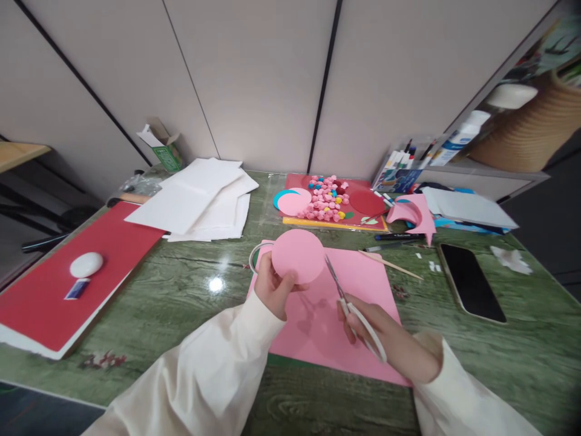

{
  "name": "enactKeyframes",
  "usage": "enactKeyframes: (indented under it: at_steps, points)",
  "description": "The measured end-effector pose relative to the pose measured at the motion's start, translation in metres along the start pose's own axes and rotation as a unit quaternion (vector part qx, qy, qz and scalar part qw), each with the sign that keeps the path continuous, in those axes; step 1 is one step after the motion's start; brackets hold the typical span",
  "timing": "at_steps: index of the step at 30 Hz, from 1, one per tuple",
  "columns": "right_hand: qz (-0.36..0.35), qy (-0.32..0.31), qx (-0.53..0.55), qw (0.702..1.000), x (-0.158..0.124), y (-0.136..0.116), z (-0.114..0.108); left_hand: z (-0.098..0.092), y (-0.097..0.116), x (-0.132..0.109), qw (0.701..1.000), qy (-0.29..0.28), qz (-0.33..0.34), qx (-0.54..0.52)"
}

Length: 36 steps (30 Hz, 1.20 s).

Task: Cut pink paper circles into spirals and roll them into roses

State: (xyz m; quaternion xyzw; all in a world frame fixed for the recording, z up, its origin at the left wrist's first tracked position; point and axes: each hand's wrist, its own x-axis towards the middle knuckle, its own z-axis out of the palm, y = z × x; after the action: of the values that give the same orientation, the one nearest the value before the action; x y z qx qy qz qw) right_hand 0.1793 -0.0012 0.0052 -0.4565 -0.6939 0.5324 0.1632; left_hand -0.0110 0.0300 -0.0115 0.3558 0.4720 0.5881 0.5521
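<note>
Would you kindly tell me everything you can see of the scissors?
The scissors have slim, silvery, metal-looking blades and white loop handles, seemingly plastic. The right hand holds them by the handles over the pink sheet. The blades, which look nearly closed, point away from the person, tips beside the pink disc's edge; whether they touch it is unclear.

Green wood-grain table [508, 369], pink sheet [313, 330], white papers [190, 200], dark phone [472, 281], crumpled white scrap [512, 259]

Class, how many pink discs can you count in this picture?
2. One disc is in the left hand; the other disc lies farther back, overlapping a blue shape. More may be hidden underneath.
</note>
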Motion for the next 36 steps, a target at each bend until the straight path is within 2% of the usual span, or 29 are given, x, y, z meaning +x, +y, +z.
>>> enactKeyframes:
  at_steps: [13, 36]
  points:
    - [-0.009, 0.005, 0.02, 1.0, 0.0, 0.005, 0.005, 0.006, 0.004, -0.006, 1.0, 0.006, -0.002, -0.013]
    - [0.024, 0.0, 0.051, 0.998, 0.001, -0.002, 0.011, 0.005, 0.001, -0.01, 0.999, -0.019, -0.028, -0.027]
